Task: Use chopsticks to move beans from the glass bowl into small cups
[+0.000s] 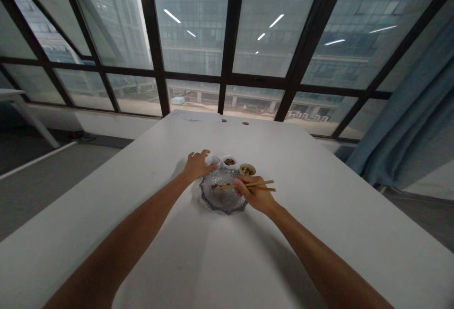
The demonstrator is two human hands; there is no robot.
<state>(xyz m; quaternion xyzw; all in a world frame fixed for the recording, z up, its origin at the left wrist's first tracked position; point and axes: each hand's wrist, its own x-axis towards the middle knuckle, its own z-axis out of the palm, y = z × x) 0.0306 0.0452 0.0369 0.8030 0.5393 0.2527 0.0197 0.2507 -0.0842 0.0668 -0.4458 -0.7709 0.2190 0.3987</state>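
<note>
A clear glass plate [223,205] with a scalloped rim sits on the white table. My right hand [256,196] is closed around a pair of wooden chopsticks [263,186], their tips low over the plate's left side. Small dark bits [214,186] lie at the tips; I cannot tell whether they are pinched. Behind the plate, my left hand [196,165] has thumb and fingers around a small white bowl [213,159], partly hiding it. A second white bowl [229,161] holds brownish pieces. Right of it, a yellowish bowl [247,169] contains small pale round pieces.
Papers [195,116] lie at the far end of the white table [170,261], near two round holes in its top. Large windows [193,25] stand beyond. A blue curtain [407,105] hangs at the right, and another table [31,115] is at the far left.
</note>
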